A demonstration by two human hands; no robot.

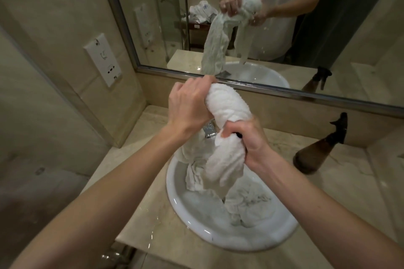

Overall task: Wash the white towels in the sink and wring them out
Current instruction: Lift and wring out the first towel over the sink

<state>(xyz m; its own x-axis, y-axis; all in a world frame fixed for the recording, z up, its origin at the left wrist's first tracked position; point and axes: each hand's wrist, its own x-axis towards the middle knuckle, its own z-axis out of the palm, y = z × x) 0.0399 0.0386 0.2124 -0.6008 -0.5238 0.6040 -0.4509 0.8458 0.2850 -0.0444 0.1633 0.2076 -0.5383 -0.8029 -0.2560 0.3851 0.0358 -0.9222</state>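
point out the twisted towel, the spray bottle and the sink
twisted towel (pixel 229 105), head view, on the thick roll between the hands
spray bottle (pixel 314 155), head view, on its brown body
sink (pixel 196 220), head view, on its white near-left rim

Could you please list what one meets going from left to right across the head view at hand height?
Wall socket plate → left hand → twisted white towel → right hand → brown spray bottle.

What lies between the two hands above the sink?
In the head view, a thick twisted roll of white towel spans from the left hand to the right hand; both grip it.
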